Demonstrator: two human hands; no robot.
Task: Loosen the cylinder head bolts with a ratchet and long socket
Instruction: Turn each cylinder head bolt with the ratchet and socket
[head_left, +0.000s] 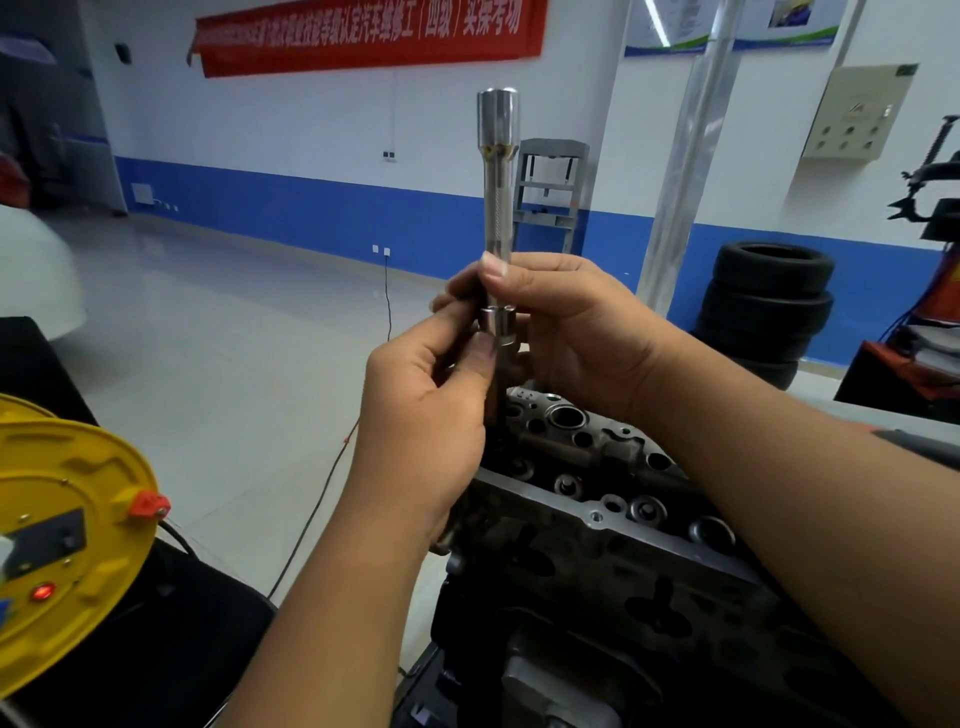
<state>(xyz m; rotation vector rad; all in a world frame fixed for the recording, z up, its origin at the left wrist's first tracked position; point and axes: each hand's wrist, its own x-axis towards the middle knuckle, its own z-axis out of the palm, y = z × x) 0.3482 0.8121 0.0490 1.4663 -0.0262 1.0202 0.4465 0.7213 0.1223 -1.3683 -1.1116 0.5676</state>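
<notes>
Two hands, left hand (436, 395) and right hand (566, 332), grip the upright long socket (498, 208).
</notes>
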